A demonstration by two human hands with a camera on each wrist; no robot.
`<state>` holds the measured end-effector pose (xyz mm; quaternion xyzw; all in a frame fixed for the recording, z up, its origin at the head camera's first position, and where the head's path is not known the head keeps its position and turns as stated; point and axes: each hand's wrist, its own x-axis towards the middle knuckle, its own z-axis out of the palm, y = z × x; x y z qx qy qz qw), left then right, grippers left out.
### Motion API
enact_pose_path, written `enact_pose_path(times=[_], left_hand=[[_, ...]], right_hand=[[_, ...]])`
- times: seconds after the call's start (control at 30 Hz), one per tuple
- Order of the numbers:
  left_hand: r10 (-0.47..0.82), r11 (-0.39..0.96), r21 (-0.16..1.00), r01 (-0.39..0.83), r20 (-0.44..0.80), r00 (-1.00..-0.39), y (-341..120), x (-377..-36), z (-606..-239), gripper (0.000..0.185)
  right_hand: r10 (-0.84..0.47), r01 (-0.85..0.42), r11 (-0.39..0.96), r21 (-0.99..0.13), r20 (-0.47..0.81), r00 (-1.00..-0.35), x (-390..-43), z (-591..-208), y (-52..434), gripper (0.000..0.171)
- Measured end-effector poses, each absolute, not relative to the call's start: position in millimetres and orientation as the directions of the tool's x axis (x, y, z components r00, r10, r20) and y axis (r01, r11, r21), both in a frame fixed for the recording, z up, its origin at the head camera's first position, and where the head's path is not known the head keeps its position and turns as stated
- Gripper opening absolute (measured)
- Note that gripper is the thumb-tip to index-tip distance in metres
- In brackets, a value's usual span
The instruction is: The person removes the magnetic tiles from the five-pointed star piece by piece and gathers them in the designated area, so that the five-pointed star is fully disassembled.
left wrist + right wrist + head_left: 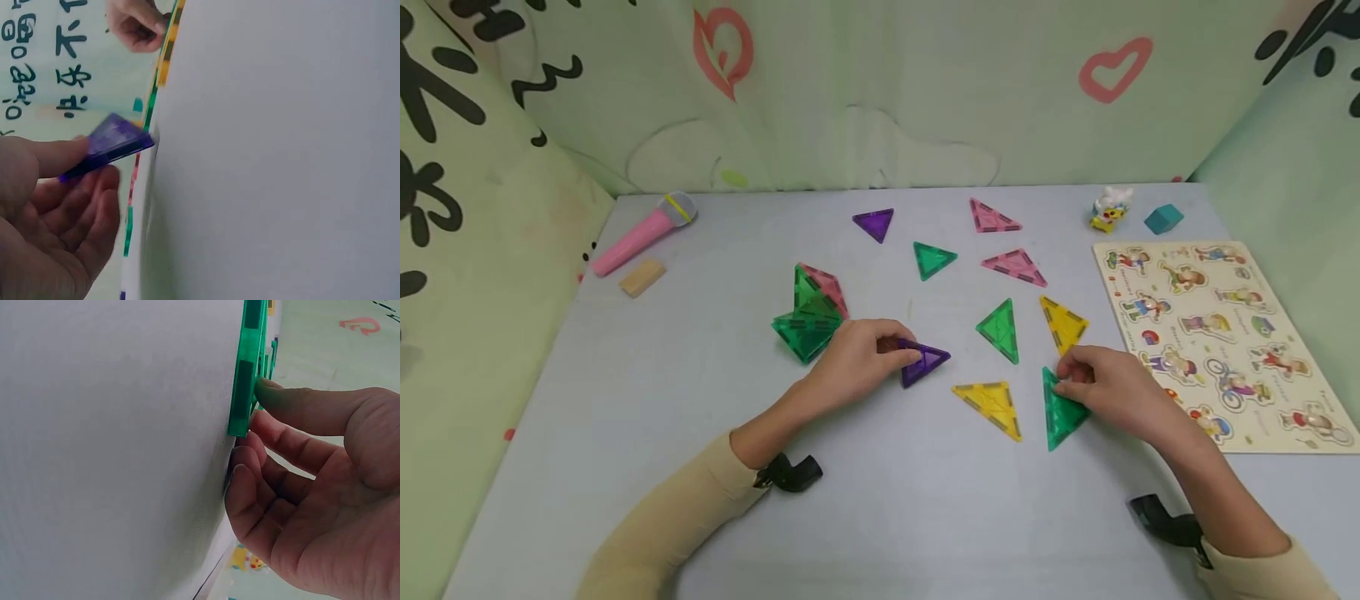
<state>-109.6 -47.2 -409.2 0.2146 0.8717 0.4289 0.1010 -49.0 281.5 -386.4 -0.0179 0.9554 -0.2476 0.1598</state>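
Note:
Between thumb and fingers, my left hand pinches a purple triangular magnetic tile; the left wrist view shows this tile tilted above the table. My right hand pinches the upper edge of a green triangular tile, which stands close to the table in the right wrist view. Just beyond the left hand is a joined cluster of green and pink tiles. Between the hands lie a yellow tile and a green tile. Another yellow tile lies just beyond the right hand.
Farther back lie a purple tile, a small green tile and two pink tiles. A picture puzzle board, a toy figure and a teal block are right. A pink microphone and wooden block lie left.

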Motion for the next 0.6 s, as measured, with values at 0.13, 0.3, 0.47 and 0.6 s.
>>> enact_pose_path(times=[0.13,0.3,0.47,0.6], left_hand=[[0.475,0.56,0.772,0.302,-0.001,-0.88,-39.6,-128.1,-412.7,0.014],[0.49,0.619,0.722,0.309,-0.047,-0.87,-27.6,-147.0,-411.0,0.02],[0.478,0.704,0.635,0.316,-0.095,-0.873,-16.4,-155.0,-410.3,0.025],[0.458,0.739,0.598,0.309,-0.109,-0.882,-11.9,-155.0,-409.2,0.025]], right_hand=[[-0.113,0.045,0.88,-0.473,-0.299,-0.948,-49.3,-386.7,280.9,0.015],[-0.121,0.039,0.877,-0.478,-0.299,-0.947,-49.5,-385.5,281.1,0.015],[-0.113,0.036,0.878,-0.477,-0.28,-0.953,-47.7,-385.4,280.8,0.017],[-0.111,0.027,0.881,-0.473,-0.263,-0.958,-50.6,-384.6,282.0,0.018]])
